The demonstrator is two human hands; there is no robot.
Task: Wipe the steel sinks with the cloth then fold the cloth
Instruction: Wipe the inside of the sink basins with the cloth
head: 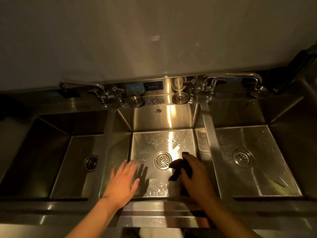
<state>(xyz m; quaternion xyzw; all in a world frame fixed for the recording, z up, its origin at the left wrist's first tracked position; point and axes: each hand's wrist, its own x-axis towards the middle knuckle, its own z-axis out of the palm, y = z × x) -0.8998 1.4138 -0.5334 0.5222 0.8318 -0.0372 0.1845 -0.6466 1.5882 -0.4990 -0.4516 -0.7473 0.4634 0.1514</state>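
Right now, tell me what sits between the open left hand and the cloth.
In the head view, the middle sink's drain and wet steel floor lie between the left hand and the cloth.

I see the middle sink (164, 117) with both hands in it: my left hand (124, 181) spread flat over the near left of the floor, my right hand (193, 172) gripping the dark cloth (176, 167) just right of the drain (162, 160). The far half of the floor lies open. Steel dividers (107, 143) wall off the left sink (56, 160) and right sink (257, 160). Taps (231, 79) crowd the back ledge.
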